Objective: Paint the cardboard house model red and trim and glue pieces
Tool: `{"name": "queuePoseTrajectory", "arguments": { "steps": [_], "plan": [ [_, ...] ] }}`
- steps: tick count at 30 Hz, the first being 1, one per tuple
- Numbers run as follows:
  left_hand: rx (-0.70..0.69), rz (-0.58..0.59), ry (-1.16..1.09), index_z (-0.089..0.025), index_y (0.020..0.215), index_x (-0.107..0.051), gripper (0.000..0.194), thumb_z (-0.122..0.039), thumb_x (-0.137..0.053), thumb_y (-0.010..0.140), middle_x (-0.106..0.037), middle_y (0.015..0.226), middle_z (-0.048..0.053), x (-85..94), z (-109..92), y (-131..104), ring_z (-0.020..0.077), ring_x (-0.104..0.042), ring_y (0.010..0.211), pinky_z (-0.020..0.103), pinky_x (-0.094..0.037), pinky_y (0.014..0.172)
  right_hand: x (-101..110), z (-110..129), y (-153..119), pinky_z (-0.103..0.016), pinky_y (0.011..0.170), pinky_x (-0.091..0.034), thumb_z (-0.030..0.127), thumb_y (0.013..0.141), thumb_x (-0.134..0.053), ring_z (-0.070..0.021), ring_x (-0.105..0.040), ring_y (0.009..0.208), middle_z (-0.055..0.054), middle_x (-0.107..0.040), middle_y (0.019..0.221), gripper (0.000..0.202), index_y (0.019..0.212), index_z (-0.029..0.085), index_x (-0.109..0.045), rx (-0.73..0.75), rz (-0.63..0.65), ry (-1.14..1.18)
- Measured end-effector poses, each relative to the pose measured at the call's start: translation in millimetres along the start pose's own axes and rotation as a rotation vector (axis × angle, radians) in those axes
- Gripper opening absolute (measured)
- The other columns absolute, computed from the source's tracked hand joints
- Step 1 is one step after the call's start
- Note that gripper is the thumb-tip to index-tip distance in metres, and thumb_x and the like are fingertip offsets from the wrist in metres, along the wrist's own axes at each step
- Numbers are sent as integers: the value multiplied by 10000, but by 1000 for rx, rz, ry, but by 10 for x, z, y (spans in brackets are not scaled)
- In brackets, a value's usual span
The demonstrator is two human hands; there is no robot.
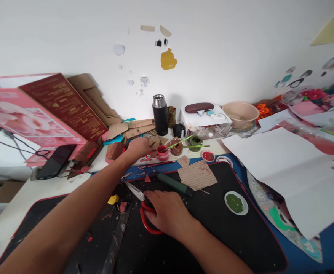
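Note:
My right hand (pixel 168 211) is closed around the red handles of a pair of scissors (pixel 135 191), low over the black mat (pixel 209 228). Their blades point to the far left. My left hand (pixel 139 147) reaches to the back of the table, among cardboard scraps (pixel 139 130) and beside a small red paint jar (pixel 162 153). Its fingers are largely hidden behind the back of the hand; a thin dark bit shows at their tips. A dark green cylindrical tool (pixel 174 183) and a corrugated cardboard piece (pixel 197 175) lie beyond my right hand.
Brown (pixel 176 147) and green paint jars (pixel 195 142) with brushes stand behind. A black flask (pixel 160 116) is near the wall. At right are a green paint dish (pixel 236 203) and white paper (pixel 283 171). A metal ruler (pixel 117 239), phone (pixel 56 161) and pink box (pixel 26 118) are left.

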State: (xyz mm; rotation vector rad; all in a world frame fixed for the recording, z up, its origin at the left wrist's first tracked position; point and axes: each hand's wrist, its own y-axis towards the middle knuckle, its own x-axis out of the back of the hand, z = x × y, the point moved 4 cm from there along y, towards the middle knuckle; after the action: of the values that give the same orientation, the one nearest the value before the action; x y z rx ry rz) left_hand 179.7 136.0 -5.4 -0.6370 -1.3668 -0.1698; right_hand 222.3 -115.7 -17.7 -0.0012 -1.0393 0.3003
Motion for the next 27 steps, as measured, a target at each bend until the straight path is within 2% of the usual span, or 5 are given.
{"name": "queuePoseTrajectory", "arguments": {
  "steps": [8,12,19,24,27],
  "plan": [
    [-2,-24,-63,-163,1005,-864,322,-390,-666,890,-868,1073,172,52,101,54,298,-813,1006,347,-596,878,-13,0,-5,-463,917,-633,434,1067,-713,-368,-811,1120,-134,-819,1282,513,1517,195,-653,-4,4,18],
    [-3,-87,-123,-170,956,-861,322,-364,-617,876,-866,1015,164,156,139,-38,329,-812,991,337,-578,843,-2,-8,1,-471,936,-633,447,1059,-729,-374,-810,1137,-138,-816,1302,532,1523,197,-654,-25,19,23],
    [-122,-240,-337,-198,1066,-758,308,-404,-556,955,-855,1057,95,268,110,-641,263,-788,953,319,-544,809,2,7,30,-439,947,-622,460,1048,-732,-356,-807,1148,-135,-817,1313,558,1536,203,-646,-53,25,15],
    [-189,-377,-644,-249,968,-687,249,-469,-573,950,-836,949,57,197,219,-1157,254,-767,882,348,-547,804,100,85,34,-420,875,-631,422,1050,-731,-345,-820,1066,-141,-827,1218,496,1472,167,-677,-19,63,-102],
    [-227,-479,-759,-260,961,-694,259,-496,-588,959,-823,954,52,65,367,-1407,257,-761,901,364,-554,826,211,145,37,-410,830,-631,439,1035,-756,-339,-830,1004,-140,-833,1160,444,1382,166,-718,32,133,-181]
  ]
}}
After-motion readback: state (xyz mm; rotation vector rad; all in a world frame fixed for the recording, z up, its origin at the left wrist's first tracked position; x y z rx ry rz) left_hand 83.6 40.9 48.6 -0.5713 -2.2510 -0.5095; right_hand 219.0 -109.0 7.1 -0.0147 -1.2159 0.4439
